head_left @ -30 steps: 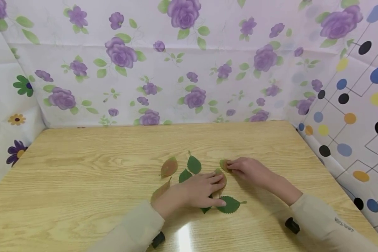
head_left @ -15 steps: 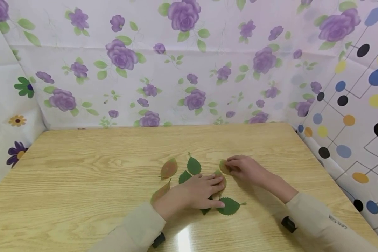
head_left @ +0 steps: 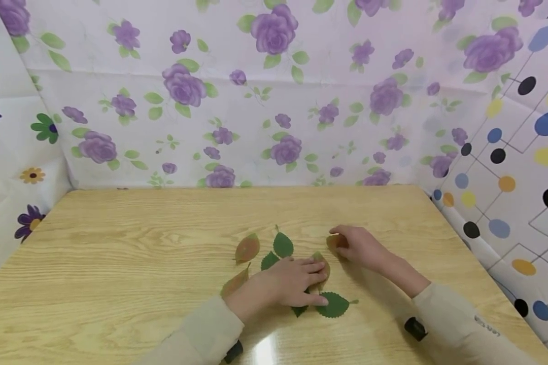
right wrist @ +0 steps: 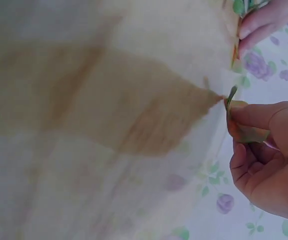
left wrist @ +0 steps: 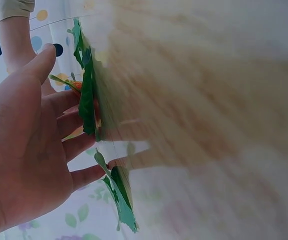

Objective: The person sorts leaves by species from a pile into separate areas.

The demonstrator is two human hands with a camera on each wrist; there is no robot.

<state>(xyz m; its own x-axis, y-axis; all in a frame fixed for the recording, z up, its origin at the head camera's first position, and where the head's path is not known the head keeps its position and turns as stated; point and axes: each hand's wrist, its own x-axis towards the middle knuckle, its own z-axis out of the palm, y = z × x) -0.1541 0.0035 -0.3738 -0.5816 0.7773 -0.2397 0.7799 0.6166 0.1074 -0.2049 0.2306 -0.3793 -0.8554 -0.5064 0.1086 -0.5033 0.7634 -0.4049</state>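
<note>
My left hand (head_left: 289, 283) lies spread on the artificial leaves in the head view. Its fingers rest on a reddish-brown leaf (head_left: 326, 268), and its thumb touches a green leaf (head_left: 337, 305). Another dark green leaf (head_left: 299, 311) is partly covered by the palm. To the right, my right hand (head_left: 364, 249) pinches a reddish leaf with a green edge (head_left: 332, 243). The right wrist view has this leaf (right wrist: 241, 131) between thumb and fingers, bent and at the tabletop. Green leaves (left wrist: 86, 97) stand edge-on beside the left fingers in the left wrist view.
Left of and beyond the left hand lie two green leaves, one farther (head_left: 283, 245) and one nearer (head_left: 269, 260), plus an orange-brown leaf (head_left: 247, 248) and a brown leaf (head_left: 235, 282). The wooden table (head_left: 132, 253) meets flowered sheeting (head_left: 237, 116) behind.
The right fingers have loosened and shifted on the reddish leaf, and more of it shows now. The left hand keeps its place; the head view has tilted up slightly.
</note>
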